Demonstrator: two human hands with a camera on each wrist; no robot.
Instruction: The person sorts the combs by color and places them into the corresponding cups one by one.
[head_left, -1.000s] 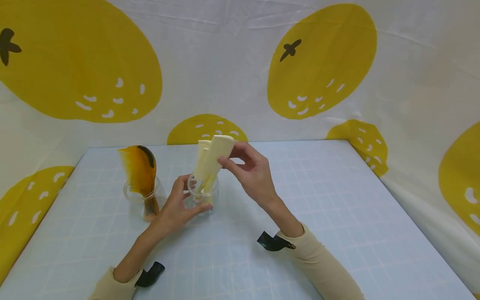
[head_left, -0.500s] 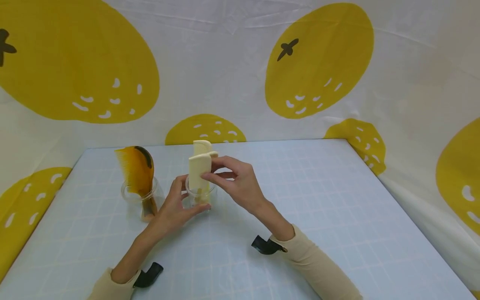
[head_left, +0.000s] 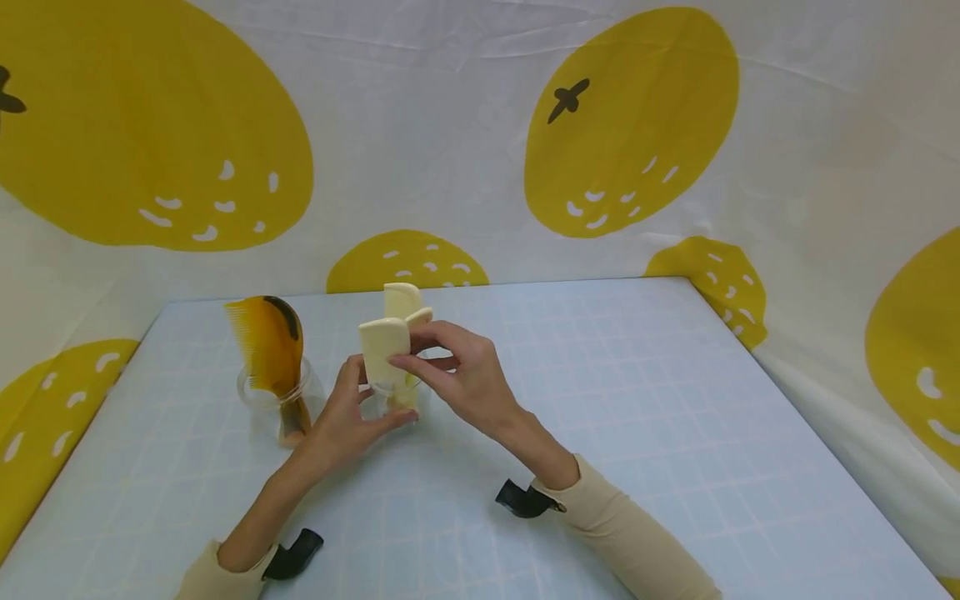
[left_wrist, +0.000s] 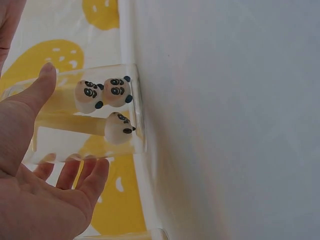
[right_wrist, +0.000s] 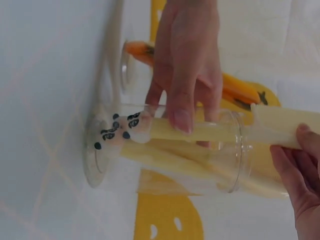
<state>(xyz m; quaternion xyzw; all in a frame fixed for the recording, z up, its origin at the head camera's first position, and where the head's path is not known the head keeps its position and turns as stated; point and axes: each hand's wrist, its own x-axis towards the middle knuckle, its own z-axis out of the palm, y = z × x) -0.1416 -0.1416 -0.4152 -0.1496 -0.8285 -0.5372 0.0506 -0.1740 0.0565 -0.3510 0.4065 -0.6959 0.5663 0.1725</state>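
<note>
My left hand (head_left: 345, 425) holds a clear glass jar (right_wrist: 215, 187), thumb on one side and fingers on the other. Cream combs with panda-head handle ends (left_wrist: 117, 92) stand in it, heads down on the bottom; three heads show in the left wrist view. One cream comb (head_left: 381, 346) is pinched by its wide upper part between the thumb and fingers of my right hand (head_left: 468, 379), its handle inside the jar. Behind it, other cream combs (head_left: 402, 298) rise above the rim.
To the left, a second clear jar (head_left: 257, 400) holds an amber comb (head_left: 276, 354) with dark markings, leaning in it. A pale blue checked cloth (head_left: 637, 400) covers the table. At the table's back edge hangs a white curtain (head_left: 420, 125) with yellow fruit prints.
My right hand has moved left and down with the comb, which went from leaning right to standing at the jar's left front. The left hand keeps its grip on the jar.
</note>
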